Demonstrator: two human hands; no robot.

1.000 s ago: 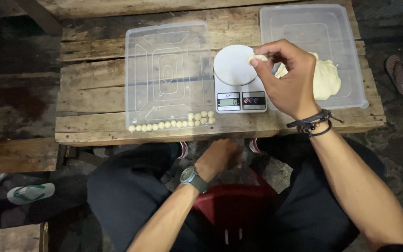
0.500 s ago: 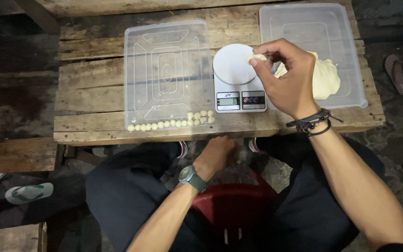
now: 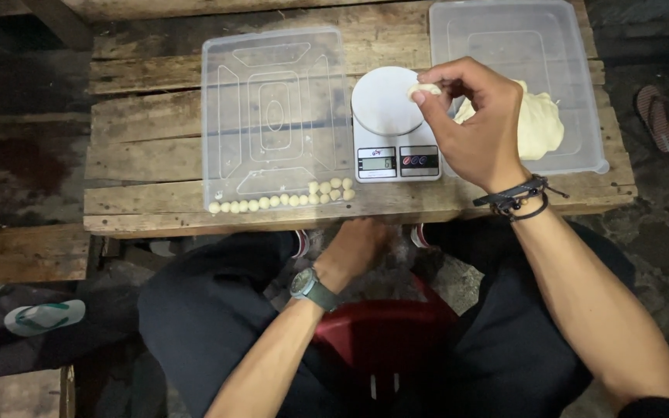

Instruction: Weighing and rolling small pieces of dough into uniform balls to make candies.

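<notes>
My right hand (image 3: 477,122) pinches a small piece of pale dough (image 3: 424,90) just over the right edge of the round white platform of a kitchen scale (image 3: 390,124). Behind that hand a big lump of dough (image 3: 542,124) lies in a clear plastic tray (image 3: 517,46). A second clear tray (image 3: 276,116) left of the scale holds a row of several small dough balls (image 3: 288,198) along its near edge. My left hand (image 3: 358,249), with a wristwatch, hangs below the table edge between my knees; its fingers are closed with nothing in them.
The trays and scale stand on a rough wooden plank table (image 3: 141,147). I sit on a red stool (image 3: 385,340). Flip-flops lie on the ground at the left (image 3: 40,316) and at the right (image 3: 663,112).
</notes>
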